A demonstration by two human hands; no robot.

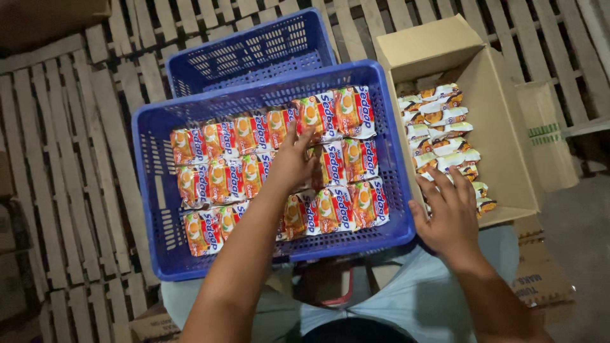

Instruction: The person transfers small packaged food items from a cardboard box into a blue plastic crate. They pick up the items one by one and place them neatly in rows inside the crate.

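Note:
A blue plastic crate [149, 190] rests on my lap, filled with rows of red and orange noodle packets [219, 181]. My left hand [291, 162] lies flat on the packets in the middle row, fingers spread, pressing them down. My right hand [450, 216] reaches into an open cardboard box [508, 146] on my right, fingers spread over the standing white and orange packets [441, 127] inside. Whether it grips one cannot be told.
A second blue crate [248, 54] stands empty behind the first. Everything sits on wooden pallets [70, 140]. Flattened cardboard [540, 273] lies at the lower right, and another box [152, 324] is under my left arm.

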